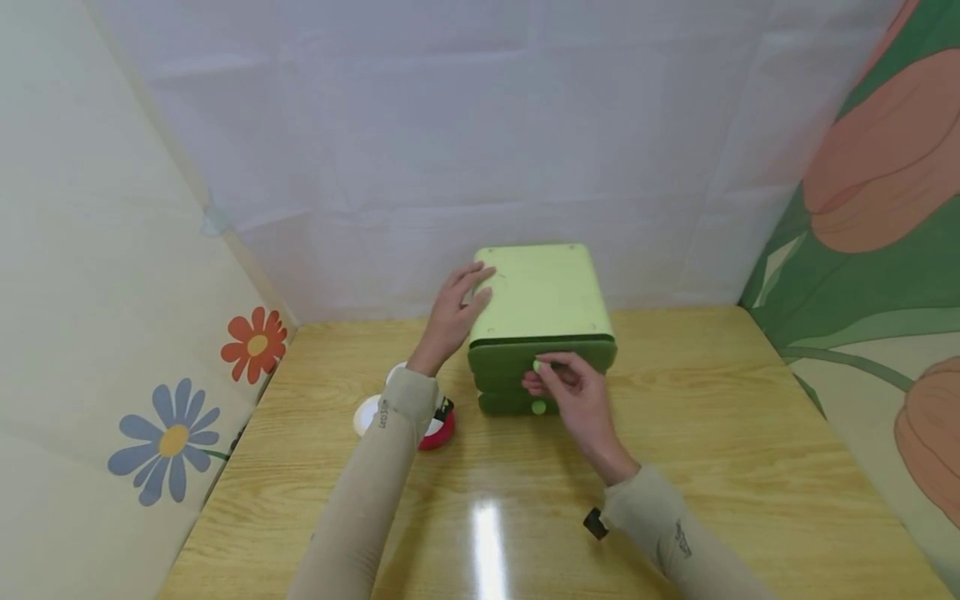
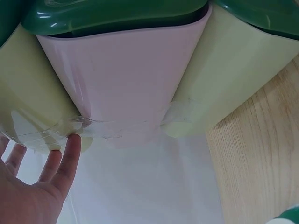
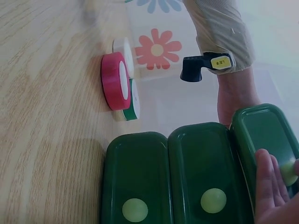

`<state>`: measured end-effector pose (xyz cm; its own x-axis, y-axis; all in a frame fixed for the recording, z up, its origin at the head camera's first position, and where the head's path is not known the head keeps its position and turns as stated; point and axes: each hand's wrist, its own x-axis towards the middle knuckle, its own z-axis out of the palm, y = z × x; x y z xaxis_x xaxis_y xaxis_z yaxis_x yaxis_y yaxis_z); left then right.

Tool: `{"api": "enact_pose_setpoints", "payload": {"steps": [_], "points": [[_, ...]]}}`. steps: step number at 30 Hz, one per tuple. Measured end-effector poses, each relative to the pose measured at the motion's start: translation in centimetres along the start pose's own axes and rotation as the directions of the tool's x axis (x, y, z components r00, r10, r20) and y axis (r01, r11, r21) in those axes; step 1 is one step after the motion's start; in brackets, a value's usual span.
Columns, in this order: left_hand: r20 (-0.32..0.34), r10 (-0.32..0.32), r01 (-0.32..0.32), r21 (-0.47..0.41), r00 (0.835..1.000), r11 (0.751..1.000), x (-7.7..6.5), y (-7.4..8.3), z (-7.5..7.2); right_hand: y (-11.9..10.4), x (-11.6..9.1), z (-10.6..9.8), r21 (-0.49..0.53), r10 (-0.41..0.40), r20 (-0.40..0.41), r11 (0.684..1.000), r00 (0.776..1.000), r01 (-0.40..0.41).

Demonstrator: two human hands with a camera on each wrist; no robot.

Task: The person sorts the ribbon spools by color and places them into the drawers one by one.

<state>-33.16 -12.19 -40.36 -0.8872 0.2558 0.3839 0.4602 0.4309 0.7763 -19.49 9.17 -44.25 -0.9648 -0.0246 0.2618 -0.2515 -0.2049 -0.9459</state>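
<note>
A small chest of drawers (image 1: 536,287) stands against the back wall, with a pale green top and dark green drawer fronts. My left hand (image 1: 452,308) rests at the top's left edge, fingers fairly straight; in the left wrist view its fingertips touch the pale green casing (image 2: 35,88) by some clear tape. The thumb and forefinger of my right hand (image 1: 573,396) pinch the round pale green knob (image 1: 537,366) of the top drawer. A narrow dark gap shows above that drawer front (image 3: 261,123). Two lower knobs (image 3: 213,200) are untouched. The middle tier's casing (image 2: 124,79) is pink.
Left of the chest stand ribbon rolls: a red one (image 3: 114,81), a white one (image 3: 122,49) and a green one (image 3: 134,100). My left forearm partly covers them in the head view. The wooden table (image 1: 720,433) extends right and forward. A white sheet (image 1: 480,150) hangs behind.
</note>
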Motion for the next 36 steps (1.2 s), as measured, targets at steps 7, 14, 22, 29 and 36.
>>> {"api": "enact_pose_setpoints", "payload": {"steps": [7,14,22,29,36], "points": [[-0.001,-0.006,0.006,0.0,1.0,1.0,-0.1,0.1,0.0,-0.2,-0.4,0.0,-0.003,0.001,0.008,1.0,1.0,-0.001],[-0.001,-0.013,0.013,0.004,1.0,1.0,-0.1,0.2,0.0,-0.4,-0.7,0.1,-0.012,0.001,0.004,1.0,1.0,-0.001],[0.002,-0.016,0.016,0.004,1.0,1.0,-0.1,0.1,-0.1,-0.6,-1.1,0.1,-0.024,0.005,0.006,1.0,1.0,-0.005],[0.002,-0.008,0.008,-0.008,1.0,1.0,0.0,-0.2,0.0,-0.5,-1.4,0.1,-0.033,-0.01,0.006,0.999,1.0,0.011],[0.002,-0.018,0.018,-0.008,1.0,1.0,0.1,-0.3,0.0,-0.6,-1.6,0.0,-0.033,-0.011,0.013,0.999,1.0,0.012]]}}
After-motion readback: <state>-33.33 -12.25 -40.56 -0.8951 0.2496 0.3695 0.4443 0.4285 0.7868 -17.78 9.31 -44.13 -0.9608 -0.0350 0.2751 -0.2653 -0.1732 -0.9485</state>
